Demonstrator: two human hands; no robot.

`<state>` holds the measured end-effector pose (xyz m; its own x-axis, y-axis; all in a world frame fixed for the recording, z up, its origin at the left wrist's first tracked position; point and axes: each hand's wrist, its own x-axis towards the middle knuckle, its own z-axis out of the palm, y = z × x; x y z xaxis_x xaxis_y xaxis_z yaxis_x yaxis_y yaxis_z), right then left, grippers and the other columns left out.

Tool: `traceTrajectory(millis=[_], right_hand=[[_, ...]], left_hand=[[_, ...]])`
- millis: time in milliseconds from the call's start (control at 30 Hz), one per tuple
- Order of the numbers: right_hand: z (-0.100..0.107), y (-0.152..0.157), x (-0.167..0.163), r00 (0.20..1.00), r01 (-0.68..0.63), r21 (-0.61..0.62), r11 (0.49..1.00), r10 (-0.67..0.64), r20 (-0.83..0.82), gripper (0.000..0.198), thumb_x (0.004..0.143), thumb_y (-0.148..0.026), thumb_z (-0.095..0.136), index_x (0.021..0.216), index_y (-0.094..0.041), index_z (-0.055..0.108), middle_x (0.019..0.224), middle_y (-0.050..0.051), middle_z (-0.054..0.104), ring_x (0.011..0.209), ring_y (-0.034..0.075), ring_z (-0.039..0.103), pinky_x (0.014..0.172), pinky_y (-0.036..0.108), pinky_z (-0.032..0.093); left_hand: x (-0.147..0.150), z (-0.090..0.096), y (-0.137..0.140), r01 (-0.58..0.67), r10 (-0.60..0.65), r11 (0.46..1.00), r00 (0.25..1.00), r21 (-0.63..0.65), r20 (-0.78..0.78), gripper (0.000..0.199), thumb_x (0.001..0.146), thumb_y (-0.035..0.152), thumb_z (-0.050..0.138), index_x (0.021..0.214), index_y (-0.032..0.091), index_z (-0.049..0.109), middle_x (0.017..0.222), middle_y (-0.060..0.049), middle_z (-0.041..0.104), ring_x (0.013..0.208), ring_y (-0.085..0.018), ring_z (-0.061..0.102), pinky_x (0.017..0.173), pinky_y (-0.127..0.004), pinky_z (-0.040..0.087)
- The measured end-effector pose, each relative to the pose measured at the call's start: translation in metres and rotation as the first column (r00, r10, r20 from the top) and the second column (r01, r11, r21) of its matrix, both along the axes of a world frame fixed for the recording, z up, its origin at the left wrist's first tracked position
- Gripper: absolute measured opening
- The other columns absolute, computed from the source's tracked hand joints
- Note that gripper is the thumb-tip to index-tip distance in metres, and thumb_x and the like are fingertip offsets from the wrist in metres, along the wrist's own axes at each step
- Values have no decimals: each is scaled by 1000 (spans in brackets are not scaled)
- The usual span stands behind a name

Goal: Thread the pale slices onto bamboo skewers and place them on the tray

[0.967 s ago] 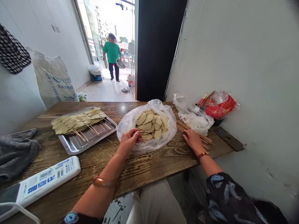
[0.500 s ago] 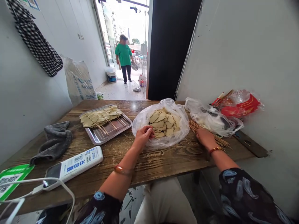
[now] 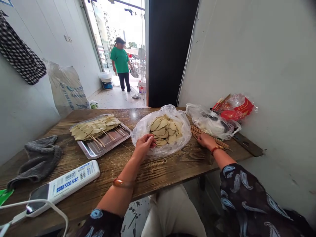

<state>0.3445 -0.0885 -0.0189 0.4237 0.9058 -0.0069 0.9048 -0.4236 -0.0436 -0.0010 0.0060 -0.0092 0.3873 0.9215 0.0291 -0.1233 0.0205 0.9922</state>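
An open clear plastic bag (image 3: 138, 133) holds a heap of thin, pale yellow-green slices (image 3: 164, 128). At the bag's near left rim is my left hand (image 3: 145, 144), thumb and fingers pinched together beside the slices; what lies between them is hidden. My right hand (image 3: 206, 141) rests on a bundle of thin bamboo skewers (image 3: 196, 130) right of the bag, its fingers curled down onto them, fingertips mostly out of sight. On the left a metal tray (image 3: 115, 144) carries skewered slices (image 3: 95, 126), their bare stick ends pointing towards me.
A white device with a cable (image 3: 71, 179) and a grey cloth (image 3: 40, 158) lie left on the wooden table (image 3: 158, 174). Another plastic bag (image 3: 214, 125) and red packaging (image 3: 237, 110) sit at the right wall. A person in green (image 3: 120, 61) stands by the doorway.
The view has swung slightly right, so most things appear further left. Both hands stay at the same places, by the bag and on the skewers. The person in the doorway has turned somewhat.
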Motion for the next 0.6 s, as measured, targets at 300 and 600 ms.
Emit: traceTrajectory(millis=[300, 600], right_hand=[[12, -30, -5, 998, 43, 330, 943, -59, 38, 31, 93, -18, 37, 116, -9, 56, 104, 15, 67, 91, 23, 63, 76, 31, 44], [-7, -60, -67, 894, 208, 735, 645, 179, -410, 42, 89, -39, 43, 117, -10, 56, 58, -3, 53, 45, 14, 44, 49, 25, 36]], left_hand=[[2, -3, -2, -63, 64, 998, 996, -19, 57, 26, 72, 35, 66, 86, 14, 59, 67, 0, 64, 52, -11, 60, 49, -22, 45], [3, -8, 1, -205, 202, 978, 975, 27, 93, 17, 73, 27, 62, 84, 15, 59, 67, 1, 62, 53, -11, 59, 51, -22, 46]])
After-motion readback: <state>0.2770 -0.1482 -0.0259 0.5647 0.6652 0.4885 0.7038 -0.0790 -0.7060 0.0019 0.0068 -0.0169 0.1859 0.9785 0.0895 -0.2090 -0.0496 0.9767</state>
